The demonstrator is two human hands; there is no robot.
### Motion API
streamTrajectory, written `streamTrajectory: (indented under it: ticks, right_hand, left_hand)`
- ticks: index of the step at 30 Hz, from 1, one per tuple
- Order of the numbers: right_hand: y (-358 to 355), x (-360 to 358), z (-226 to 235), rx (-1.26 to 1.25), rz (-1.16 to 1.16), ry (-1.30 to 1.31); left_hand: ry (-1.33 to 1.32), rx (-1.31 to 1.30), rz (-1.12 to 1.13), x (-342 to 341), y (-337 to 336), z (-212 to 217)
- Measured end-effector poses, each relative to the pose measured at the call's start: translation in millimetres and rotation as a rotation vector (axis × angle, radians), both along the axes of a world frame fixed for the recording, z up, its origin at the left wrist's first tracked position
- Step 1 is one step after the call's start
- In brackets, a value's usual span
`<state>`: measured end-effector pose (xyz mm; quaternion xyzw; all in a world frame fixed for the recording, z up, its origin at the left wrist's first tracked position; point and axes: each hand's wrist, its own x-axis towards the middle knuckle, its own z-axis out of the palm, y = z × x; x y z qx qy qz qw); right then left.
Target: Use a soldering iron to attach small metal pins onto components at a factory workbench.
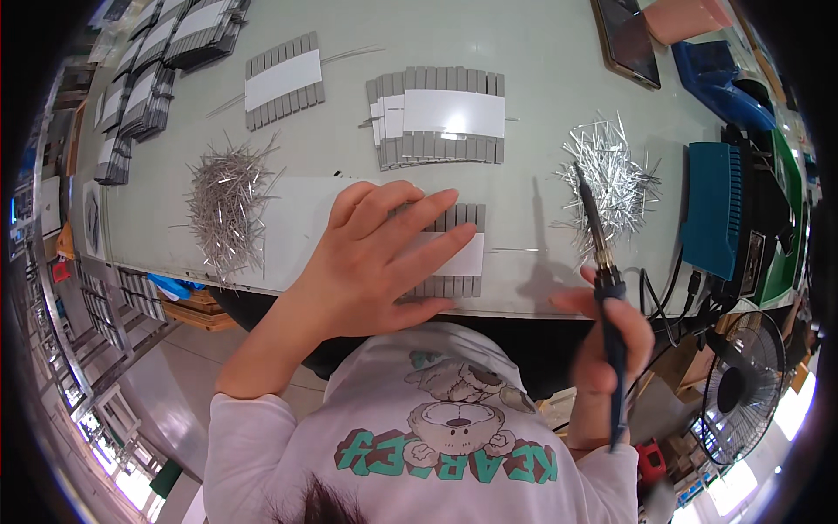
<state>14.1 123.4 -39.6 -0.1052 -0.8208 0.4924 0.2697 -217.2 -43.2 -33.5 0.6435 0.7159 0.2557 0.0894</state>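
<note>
My left hand lies with its fingers spread over a row of grey strips joined by a white band, near the table's front edge. A thin wire sticks out from the right side of that row. In my right hand is a soldering iron, held upright with its dark tip pointing away from me. The tip appears over a pile of shiny metal pins, apart from the grey row. Parts of the row are hidden under my left hand.
A second pile of thin pins lies at left. Beyond are stacked banded grey rows, a single row with wires and more stacks. At right stand a teal box, cables, a phone and a fan.
</note>
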Motion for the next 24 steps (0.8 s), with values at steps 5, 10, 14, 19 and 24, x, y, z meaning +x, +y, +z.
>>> streamTrajectory:
  ticks: [5,10,14,19,24]
  right_hand:
    - [10,-1,20,0.123,-0.006,0.059]
    - [3,-6,36,0.220,0.064,-0.017]
    - [3,-10,34,0.231,0.091,-0.042]
    - [1,-12,32,0.279,0.099,-0.064]
    - [-1,-11,34,0.267,0.082,-0.085]
  left_hand:
    - [-0.015,-0.020,-0.005,0,0,3]
    - [-0.003,-0.028,0.012,1,0,1]
    - [-0.001,-0.026,-0.001,0,-2,0]
    - [-0.003,-0.024,-0.016,0,-3,-1]
    - [0.014,-0.025,-0.016,0,-3,-2]
